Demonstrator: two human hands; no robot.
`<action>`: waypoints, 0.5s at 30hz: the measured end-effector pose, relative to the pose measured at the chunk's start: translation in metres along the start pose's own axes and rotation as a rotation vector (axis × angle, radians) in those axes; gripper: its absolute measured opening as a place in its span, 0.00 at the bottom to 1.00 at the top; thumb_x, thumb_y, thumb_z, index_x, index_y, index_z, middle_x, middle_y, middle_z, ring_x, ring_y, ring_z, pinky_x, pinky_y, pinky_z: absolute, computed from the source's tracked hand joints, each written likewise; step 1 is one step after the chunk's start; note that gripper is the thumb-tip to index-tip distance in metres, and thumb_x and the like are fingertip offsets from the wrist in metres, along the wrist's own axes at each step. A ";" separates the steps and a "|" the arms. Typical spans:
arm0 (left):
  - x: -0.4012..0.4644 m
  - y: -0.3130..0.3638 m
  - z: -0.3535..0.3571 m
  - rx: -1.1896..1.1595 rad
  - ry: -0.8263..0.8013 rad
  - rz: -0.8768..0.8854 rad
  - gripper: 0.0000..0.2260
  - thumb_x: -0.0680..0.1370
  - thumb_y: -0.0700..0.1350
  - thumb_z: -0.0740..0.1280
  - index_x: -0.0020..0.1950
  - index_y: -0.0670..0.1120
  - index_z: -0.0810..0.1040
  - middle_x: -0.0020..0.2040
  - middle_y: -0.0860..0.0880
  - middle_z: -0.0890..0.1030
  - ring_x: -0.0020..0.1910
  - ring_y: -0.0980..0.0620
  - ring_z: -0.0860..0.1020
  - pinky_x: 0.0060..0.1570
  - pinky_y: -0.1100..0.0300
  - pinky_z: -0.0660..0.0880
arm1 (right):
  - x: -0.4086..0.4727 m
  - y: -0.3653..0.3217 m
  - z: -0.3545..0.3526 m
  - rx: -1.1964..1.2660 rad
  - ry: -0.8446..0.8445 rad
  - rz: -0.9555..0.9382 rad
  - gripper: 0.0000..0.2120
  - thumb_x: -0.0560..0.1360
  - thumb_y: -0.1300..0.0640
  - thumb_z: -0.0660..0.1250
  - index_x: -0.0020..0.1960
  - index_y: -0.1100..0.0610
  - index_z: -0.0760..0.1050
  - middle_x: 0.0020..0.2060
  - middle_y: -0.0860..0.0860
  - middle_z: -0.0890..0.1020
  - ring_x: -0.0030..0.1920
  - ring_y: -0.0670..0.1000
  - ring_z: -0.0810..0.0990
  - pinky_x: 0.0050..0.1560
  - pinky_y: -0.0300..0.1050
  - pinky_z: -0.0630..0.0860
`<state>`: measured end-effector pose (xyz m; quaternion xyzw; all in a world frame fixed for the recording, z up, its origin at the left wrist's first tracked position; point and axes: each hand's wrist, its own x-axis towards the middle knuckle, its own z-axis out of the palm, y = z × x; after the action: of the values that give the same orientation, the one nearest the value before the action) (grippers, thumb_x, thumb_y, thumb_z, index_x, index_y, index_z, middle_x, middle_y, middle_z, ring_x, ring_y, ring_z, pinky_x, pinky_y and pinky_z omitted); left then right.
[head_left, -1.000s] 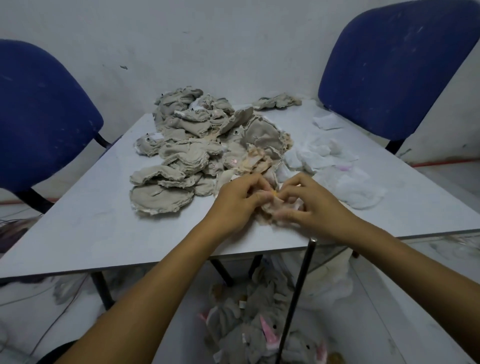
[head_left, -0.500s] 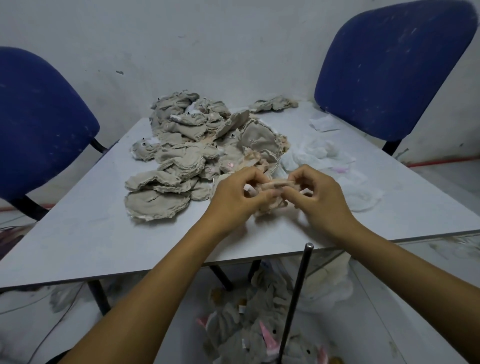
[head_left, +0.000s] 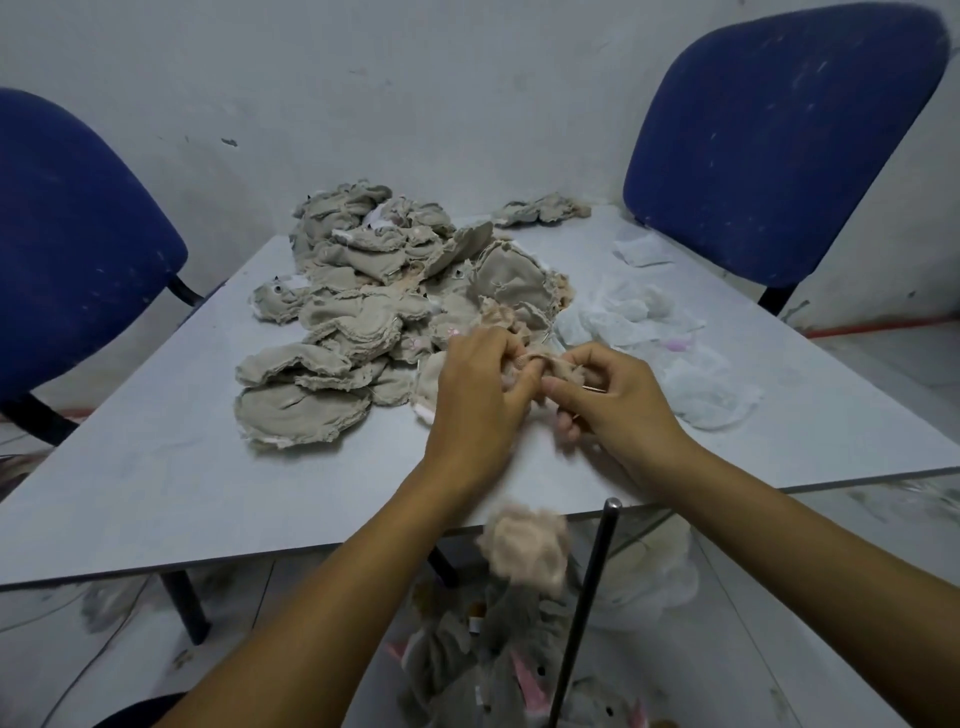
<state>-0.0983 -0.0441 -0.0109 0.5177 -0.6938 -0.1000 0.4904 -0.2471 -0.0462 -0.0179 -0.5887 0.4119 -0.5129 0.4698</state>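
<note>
grip: my left grip (head_left: 480, 395), right grip (head_left: 623, 405) both pinch one fabric piece (head_left: 550, 358)
left: most, I'd say: pile (head_left: 363, 312) toward worktop's (head_left: 156, 467) far edge

Grey table (head_left: 156, 467): beige fabric pieces (head_left: 358, 322) heaped centre-back, white gauzy pieces (head_left: 644, 319) at right.

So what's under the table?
Below the table edge are grey plush toys with pink ears, a blurred peach fabric piece, white fluffy material and a dark metal rod. The table hides whatever is farther under it.
</note>
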 end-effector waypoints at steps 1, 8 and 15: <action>0.003 0.000 -0.001 0.027 0.042 0.012 0.06 0.76 0.43 0.72 0.43 0.44 0.76 0.47 0.52 0.71 0.49 0.49 0.70 0.48 0.61 0.66 | 0.001 -0.001 -0.001 0.024 -0.016 0.012 0.04 0.76 0.64 0.70 0.47 0.61 0.76 0.30 0.54 0.79 0.28 0.49 0.78 0.28 0.41 0.77; 0.005 -0.007 -0.004 -0.130 -0.041 -0.156 0.09 0.77 0.44 0.71 0.42 0.41 0.76 0.35 0.45 0.78 0.35 0.52 0.72 0.37 0.56 0.68 | 0.001 0.003 -0.008 -0.076 -0.045 -0.042 0.04 0.73 0.64 0.74 0.46 0.58 0.80 0.36 0.48 0.82 0.41 0.49 0.83 0.48 0.55 0.83; 0.009 0.010 -0.010 -0.459 -0.190 -0.253 0.11 0.78 0.41 0.70 0.36 0.41 0.76 0.41 0.44 0.75 0.31 0.55 0.73 0.29 0.68 0.70 | 0.005 0.002 -0.006 -0.061 0.162 -0.135 0.11 0.70 0.52 0.75 0.43 0.59 0.79 0.35 0.52 0.83 0.36 0.48 0.82 0.37 0.41 0.78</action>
<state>-0.0965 -0.0436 0.0056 0.4640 -0.6257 -0.3630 0.5113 -0.2529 -0.0521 -0.0190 -0.5855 0.4234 -0.5767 0.3812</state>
